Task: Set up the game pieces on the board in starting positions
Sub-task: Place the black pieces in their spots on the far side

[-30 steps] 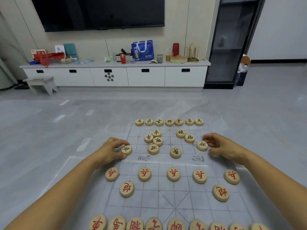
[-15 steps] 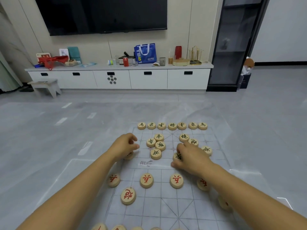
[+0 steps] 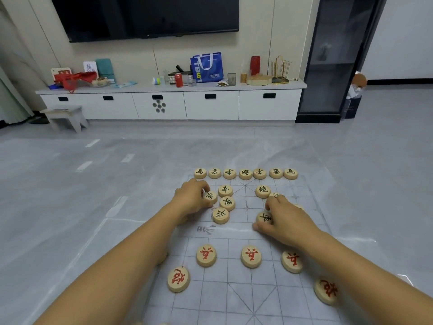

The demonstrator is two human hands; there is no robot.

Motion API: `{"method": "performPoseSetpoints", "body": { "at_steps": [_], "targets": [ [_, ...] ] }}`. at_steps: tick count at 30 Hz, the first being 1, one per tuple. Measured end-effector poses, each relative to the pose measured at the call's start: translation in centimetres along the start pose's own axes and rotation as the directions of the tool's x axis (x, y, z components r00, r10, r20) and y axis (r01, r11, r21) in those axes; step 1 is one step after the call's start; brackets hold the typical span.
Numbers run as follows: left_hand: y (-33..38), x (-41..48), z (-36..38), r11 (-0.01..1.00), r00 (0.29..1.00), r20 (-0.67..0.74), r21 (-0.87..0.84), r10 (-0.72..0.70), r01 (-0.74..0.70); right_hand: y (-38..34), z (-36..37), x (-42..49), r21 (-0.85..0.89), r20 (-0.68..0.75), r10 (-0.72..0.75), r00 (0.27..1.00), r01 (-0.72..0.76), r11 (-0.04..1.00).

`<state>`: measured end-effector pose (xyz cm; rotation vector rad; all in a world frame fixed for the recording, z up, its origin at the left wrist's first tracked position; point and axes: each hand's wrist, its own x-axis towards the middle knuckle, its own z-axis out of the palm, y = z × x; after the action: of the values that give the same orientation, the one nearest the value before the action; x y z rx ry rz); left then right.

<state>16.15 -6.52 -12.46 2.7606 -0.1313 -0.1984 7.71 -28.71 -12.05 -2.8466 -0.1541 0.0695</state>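
Two black pieces are now taken in hand on the far half of the board (image 3: 234,301). Left hand (image 3: 191,202): fingers curled over the left black piece (image 3: 210,196), which is pinched at its rim, just beside the loose cluster (image 3: 227,203) of three black discs. Back row (image 3: 245,174): seven black pieces lined up, both end points unfilled. Right hand (image 3: 287,221): thumb and fingers closed round the chariot piece (image 3: 264,217), which lies near the river line, on the near side of the black cannon (image 3: 263,191). Red soldiers (image 3: 251,256) are seen set out on the near half.

Change noted: a second ago the left hand was held on a piece at the board's left edge and the right on one near the right edge. Both pieces have been let go. Half a second ago the right hand was already laid over the chariot piece. The left edge piece is now hidden by the forearm; the right one barely shows behind the knuckles.

Judged: edge pieces dealt with, chariot probably meant for an open corner, several black pieces left to be placed.
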Motion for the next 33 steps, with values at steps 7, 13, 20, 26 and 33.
{"method": "performPoseSetpoints", "body": {
  "at_steps": [7,13,20,26,33],
  "targets": [
    [1.3,-0.6,-0.5,0.845,0.870,0.081,0.214,0.486,-0.491,0.8,-0.5,0.2,0.081,0.099,-0.105,0.990,0.097,0.992],
    [2.9,-0.1,-0.3,0.590,0.750,0.231,0.493,0.620,-0.639,0.1,0.1,0.1,-0.003,-0.012,-0.018,1.000,0.018,1.000],
    [1.7,0.5,-0.5,0.661,0.808,0.284,0.468,0.517,-0.587,1.1,-1.2,0.8,0.073,-0.094,-0.065,0.993,0.072,0.995],
    [1.3,0.0,-1.1,0.858,0.870,0.049,0.150,0.490,-0.492,5.3,-3.3,3.3,0.295,-0.178,0.073,0.981,-0.018,0.955],
    [-4.6,1.5,-3.5,0.984,0.970,-0.201,-0.090,0.136,-0.157,11.0,-3.9,4.7,0.233,-0.161,0.237,0.958,-0.196,0.952]
  ]
}}
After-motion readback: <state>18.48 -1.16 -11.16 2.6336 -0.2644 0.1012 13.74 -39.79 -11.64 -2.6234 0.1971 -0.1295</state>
